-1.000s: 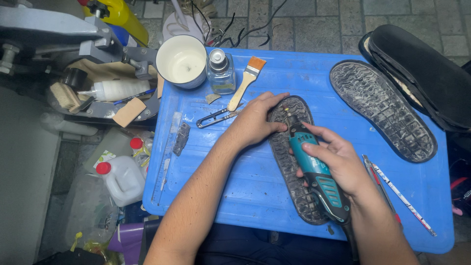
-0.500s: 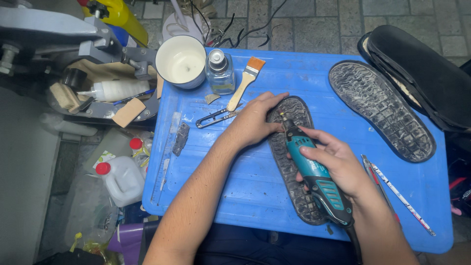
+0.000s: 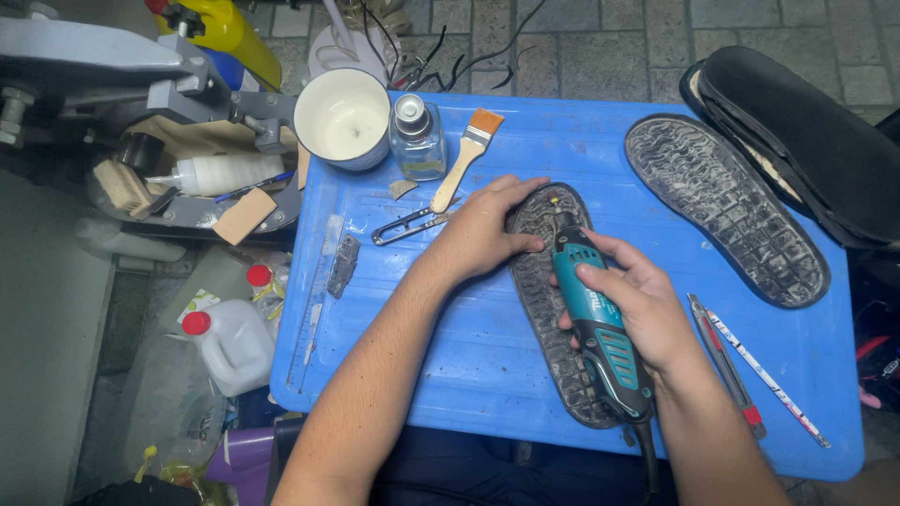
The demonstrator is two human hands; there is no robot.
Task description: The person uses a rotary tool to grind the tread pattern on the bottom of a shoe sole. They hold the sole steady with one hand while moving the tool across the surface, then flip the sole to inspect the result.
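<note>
The right hand (image 3: 637, 305) is wrapped tight around a blue-green power tool (image 3: 595, 323), with the fingers closed over its body. The tool's thin tip points away from the person and touches the top end of a dark shoe sole (image 3: 553, 300). The left hand (image 3: 483, 230) lies flat on that sole, fingers spread and pressing down, not gripping anything. The sole lies tread side up in the middle of the blue table (image 3: 450, 337).

It looks like the work is at the toe end of the sole. How much of the sole is finished is hard to tell, since the tread looks rough and dusty all over. A second sole (image 3: 727, 211) lies well apart on the right, with no hand on it.

Both forearms reach up from the bottom edge. The right wrist is bent a little so the tool slants along the sole. The tool's cord runs back toward the person.

Farther out sit a white cup (image 3: 342, 117), a small glass bottle (image 3: 417, 141), a paintbrush (image 3: 464, 159) and small snips (image 3: 403, 228).
</note>
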